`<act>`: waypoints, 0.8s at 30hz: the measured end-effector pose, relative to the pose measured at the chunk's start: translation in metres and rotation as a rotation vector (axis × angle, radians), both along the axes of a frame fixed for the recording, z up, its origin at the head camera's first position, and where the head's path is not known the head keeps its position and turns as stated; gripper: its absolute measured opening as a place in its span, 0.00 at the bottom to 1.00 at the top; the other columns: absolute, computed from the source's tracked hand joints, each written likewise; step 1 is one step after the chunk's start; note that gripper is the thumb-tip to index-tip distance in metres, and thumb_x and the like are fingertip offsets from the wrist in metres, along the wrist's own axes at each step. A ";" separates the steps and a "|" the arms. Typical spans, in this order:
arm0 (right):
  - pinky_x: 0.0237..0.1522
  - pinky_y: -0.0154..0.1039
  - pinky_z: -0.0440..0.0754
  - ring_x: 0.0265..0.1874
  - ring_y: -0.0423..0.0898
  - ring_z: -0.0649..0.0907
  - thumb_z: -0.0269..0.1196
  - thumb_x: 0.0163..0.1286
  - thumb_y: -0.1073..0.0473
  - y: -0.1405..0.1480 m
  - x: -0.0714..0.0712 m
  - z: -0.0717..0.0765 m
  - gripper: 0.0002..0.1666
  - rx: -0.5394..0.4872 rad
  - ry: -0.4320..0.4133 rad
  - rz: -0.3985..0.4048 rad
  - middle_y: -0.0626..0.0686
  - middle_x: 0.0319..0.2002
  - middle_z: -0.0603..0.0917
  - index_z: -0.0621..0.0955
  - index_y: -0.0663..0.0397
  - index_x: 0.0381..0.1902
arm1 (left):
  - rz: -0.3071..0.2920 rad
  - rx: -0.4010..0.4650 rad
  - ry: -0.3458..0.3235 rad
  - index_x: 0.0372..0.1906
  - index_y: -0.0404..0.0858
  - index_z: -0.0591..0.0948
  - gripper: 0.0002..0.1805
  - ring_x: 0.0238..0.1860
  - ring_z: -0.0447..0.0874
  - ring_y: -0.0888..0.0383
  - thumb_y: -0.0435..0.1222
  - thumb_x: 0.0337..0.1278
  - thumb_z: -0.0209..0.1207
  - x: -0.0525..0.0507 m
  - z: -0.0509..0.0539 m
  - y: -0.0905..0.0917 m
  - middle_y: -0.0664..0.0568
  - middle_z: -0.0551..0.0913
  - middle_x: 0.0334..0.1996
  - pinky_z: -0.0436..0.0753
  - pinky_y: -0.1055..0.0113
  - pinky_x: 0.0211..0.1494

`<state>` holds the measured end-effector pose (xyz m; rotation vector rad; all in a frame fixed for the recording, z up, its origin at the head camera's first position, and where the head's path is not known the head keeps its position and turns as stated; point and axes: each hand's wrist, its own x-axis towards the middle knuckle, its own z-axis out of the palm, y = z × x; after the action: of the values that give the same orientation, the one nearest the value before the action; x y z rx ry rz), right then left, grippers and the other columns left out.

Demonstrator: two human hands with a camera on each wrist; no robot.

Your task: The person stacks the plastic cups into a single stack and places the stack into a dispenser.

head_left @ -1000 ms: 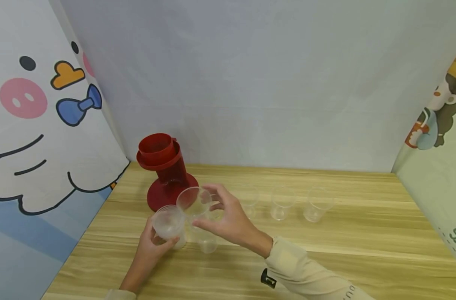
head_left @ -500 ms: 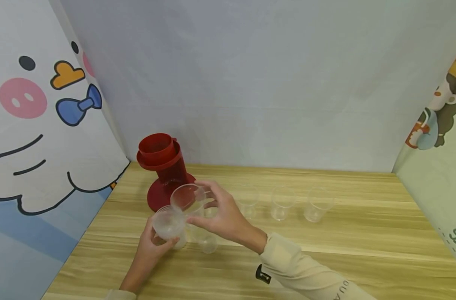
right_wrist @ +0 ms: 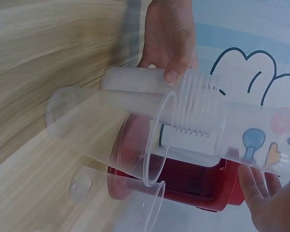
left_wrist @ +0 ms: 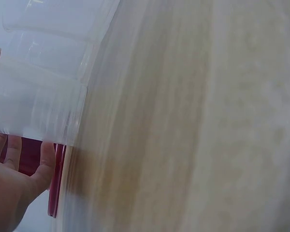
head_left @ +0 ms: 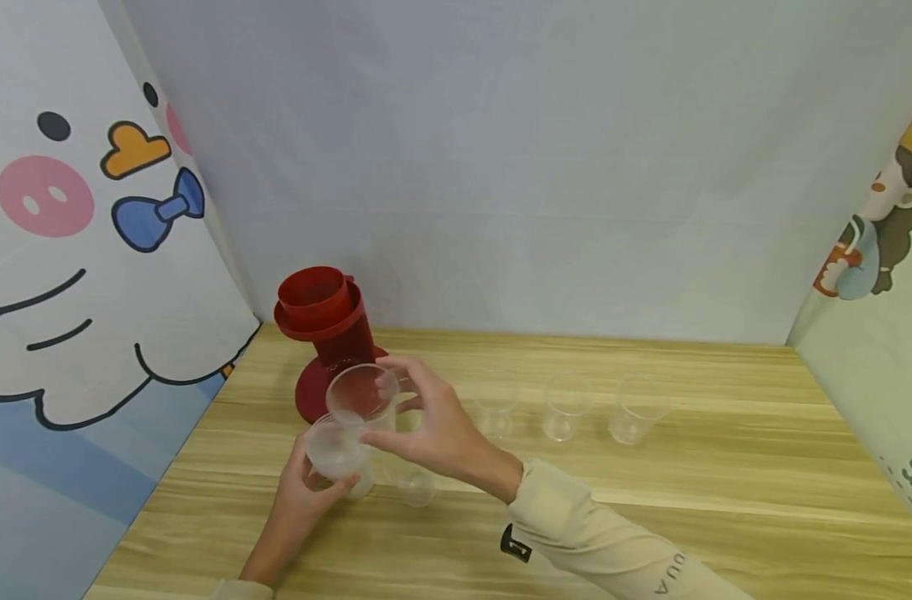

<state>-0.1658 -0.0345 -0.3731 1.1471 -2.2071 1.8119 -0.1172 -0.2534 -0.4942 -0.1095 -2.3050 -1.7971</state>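
My left hand (head_left: 298, 492) grips a stack of nested clear plastic cups (head_left: 336, 454) upright above the table. In the right wrist view, the thumb of that left hand (right_wrist: 169, 43) lies across the ribbed stack (right_wrist: 198, 104). A single clear cup (head_left: 360, 392) is held by its side between the thumb and fingers of my right hand (head_left: 437, 425). Its base sits right at the mouth of the stack; whether it is inside, I cannot tell. Just right of the stack, another clear cup (head_left: 417, 487) stands on the table, partly hidden by the right hand.
Behind the hands rises a red plastic stand (head_left: 317, 312) with a round open top and a wide base. Several clear cups (head_left: 567, 408) stand in a row to the right on the wooden table (head_left: 696, 517). A pale cloth wall (head_left: 531, 183) closes off the back.
My right hand has moved left with its cup, bringing it over the stack's mouth. The left hand and the stack have stayed in place.
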 end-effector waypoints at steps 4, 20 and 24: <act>0.43 0.35 0.80 0.47 0.47 0.78 0.75 0.49 0.63 -0.003 -0.001 0.001 0.43 0.008 0.016 0.000 0.54 0.47 0.78 0.68 0.53 0.62 | 0.000 0.000 0.004 0.67 0.38 0.61 0.41 0.52 0.70 0.63 0.26 0.46 0.68 0.000 0.000 0.000 0.50 0.69 0.56 0.72 0.76 0.50; 0.44 0.35 0.80 0.45 0.41 0.78 0.74 0.51 0.63 -0.016 -0.005 0.003 0.41 0.028 0.023 0.040 0.52 0.47 0.77 0.67 0.55 0.61 | 0.004 -0.010 -0.042 0.67 0.41 0.60 0.41 0.52 0.70 0.63 0.28 0.48 0.67 0.000 0.000 -0.001 0.52 0.68 0.57 0.72 0.74 0.51; 0.43 0.37 0.80 0.45 0.44 0.78 0.74 0.51 0.63 -0.019 -0.006 0.003 0.41 0.031 0.035 0.046 0.54 0.47 0.77 0.67 0.57 0.61 | 0.005 -0.009 -0.022 0.67 0.39 0.61 0.41 0.52 0.71 0.63 0.26 0.47 0.67 0.000 0.001 0.000 0.51 0.68 0.56 0.73 0.73 0.50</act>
<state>-0.1721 -0.0536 -0.3700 1.2359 -2.2157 1.7660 -0.1172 -0.2534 -0.4934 -0.0862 -2.3270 -1.7941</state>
